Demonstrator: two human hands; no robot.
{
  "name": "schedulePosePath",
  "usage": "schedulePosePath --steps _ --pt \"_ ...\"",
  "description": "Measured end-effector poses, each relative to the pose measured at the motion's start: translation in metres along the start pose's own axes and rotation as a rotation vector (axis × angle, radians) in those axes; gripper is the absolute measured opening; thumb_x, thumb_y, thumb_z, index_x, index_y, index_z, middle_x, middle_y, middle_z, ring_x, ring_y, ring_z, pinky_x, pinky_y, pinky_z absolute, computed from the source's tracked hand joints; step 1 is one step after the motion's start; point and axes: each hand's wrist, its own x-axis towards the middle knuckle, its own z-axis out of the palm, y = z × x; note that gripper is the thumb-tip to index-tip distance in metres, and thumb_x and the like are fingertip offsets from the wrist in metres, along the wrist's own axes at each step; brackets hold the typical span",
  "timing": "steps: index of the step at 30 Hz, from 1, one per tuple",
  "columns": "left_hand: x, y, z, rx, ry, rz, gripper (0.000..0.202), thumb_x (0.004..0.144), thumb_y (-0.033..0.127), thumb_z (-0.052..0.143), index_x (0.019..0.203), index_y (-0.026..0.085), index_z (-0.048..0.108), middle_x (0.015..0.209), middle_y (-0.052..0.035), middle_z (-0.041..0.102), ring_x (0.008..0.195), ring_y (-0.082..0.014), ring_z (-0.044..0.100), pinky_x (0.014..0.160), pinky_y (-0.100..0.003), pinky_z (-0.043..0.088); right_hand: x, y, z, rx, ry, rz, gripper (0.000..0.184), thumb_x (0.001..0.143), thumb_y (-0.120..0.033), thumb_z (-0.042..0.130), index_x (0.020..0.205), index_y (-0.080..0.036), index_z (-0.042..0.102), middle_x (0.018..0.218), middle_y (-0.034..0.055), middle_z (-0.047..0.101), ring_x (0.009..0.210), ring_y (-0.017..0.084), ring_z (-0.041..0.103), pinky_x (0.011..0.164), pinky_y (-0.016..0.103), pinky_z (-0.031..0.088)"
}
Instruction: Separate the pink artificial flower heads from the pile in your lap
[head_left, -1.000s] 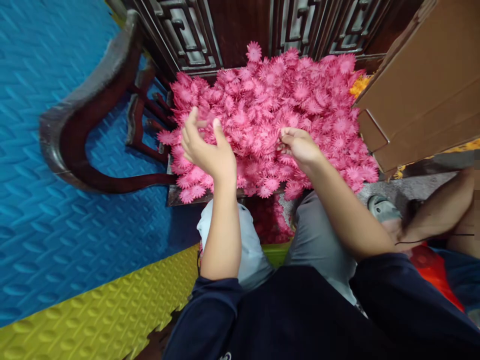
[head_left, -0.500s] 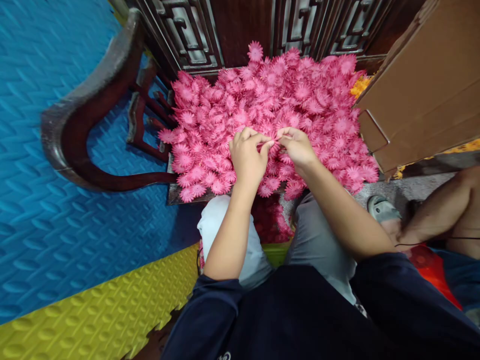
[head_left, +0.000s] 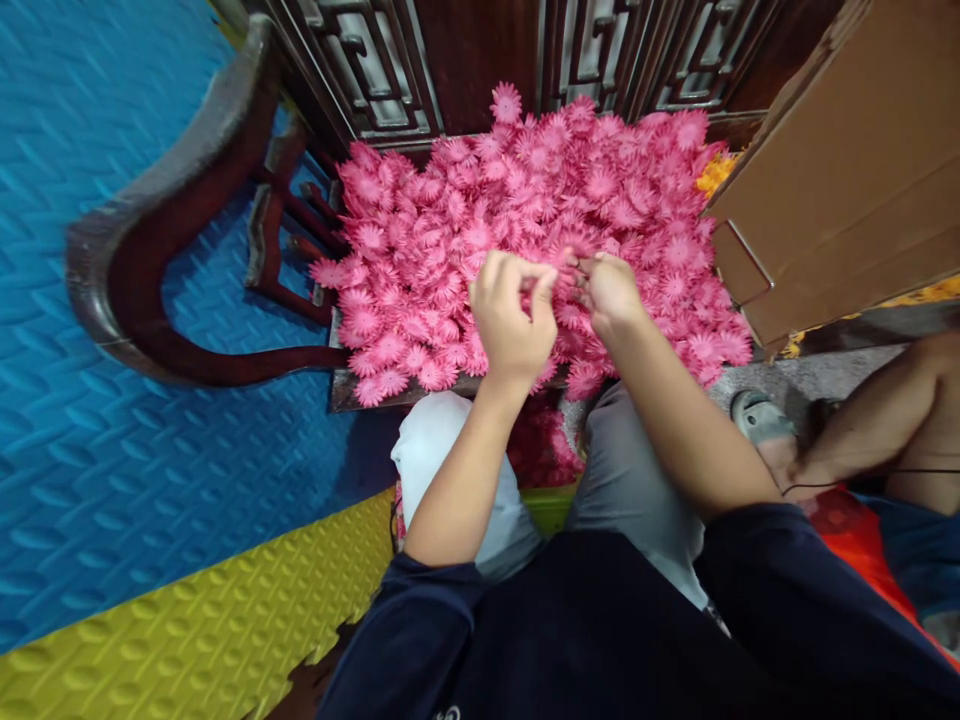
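The left hand (head_left: 517, 318) pinches thumb and forefinger to a narrow gap; whether a petal sits between them is unclear. Just beside its fingertips, the right hand (head_left: 613, 288) curls its blurred fingers loosely, and what they grip cannot be told. Pink artificial flowers (head_left: 420, 225) lie heaped beneath and beyond both sets of fingers. Left of the fingers curves a dark wooden armrest (head_left: 124, 270); well to their right stands a cardboard box (head_left: 847, 170).

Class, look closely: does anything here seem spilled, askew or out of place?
Yes, slightly: pink flower heads overhang the front edge of the wooden seat, as if overfilled, and yellow bits stray beside the cardboard box.
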Motion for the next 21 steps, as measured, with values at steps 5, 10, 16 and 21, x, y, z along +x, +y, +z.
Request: schedulePosePath --steps 5,10,16,21 --pt "0.022 -0.025 -0.029 0.178 0.236 -0.295 0.007 0.086 0.023 0.058 0.086 0.018 0.064 0.086 -0.0032 0.062 0.087 -0.0183 0.057 0.089 -0.038 0.043 0.004 -0.004 -0.004 -0.101 -0.103 -0.045 0.020 0.084 -0.005 0.043 0.070 -0.019 0.046 0.070 -0.0038 0.060 0.052 0.006 0.049 0.054 0.019 0.038" --pt "0.024 -0.043 -0.029 0.127 0.109 -0.280 0.029 0.082 0.022 0.062 0.111 0.023 0.064 0.094 -0.0035 0.066 0.093 -0.0189 0.060 0.091 -0.036 0.044 -0.004 -0.003 0.000 -0.138 -0.254 -0.171 0.023 0.080 -0.001 0.046 0.069 -0.020 0.049 0.060 -0.0054 0.050 0.055 0.007 0.047 0.062 0.020 0.042" --pt "0.014 -0.030 -0.016 -0.019 -0.236 -0.049 0.010 0.082 0.025 0.062 0.087 0.024 0.071 0.086 -0.0012 0.068 0.082 -0.0157 0.062 0.081 -0.031 0.048 -0.006 0.001 -0.001 -0.192 -0.331 -0.270 0.017 0.081 -0.007 0.051 0.069 -0.020 0.052 0.057 -0.0060 0.047 0.052 0.007 0.040 0.058 0.020 0.037" --pt "0.013 -0.025 -0.014 0.093 -0.249 -0.053 0.003 0.077 0.029 0.069 0.077 0.028 0.072 0.086 -0.0026 0.066 0.091 -0.0224 0.060 0.090 -0.042 0.044 -0.009 0.002 0.001 -0.165 -0.337 -0.250 0.016 0.079 -0.006 0.055 0.069 -0.019 0.054 0.060 -0.0055 0.052 0.055 0.006 0.044 0.059 0.019 0.037"
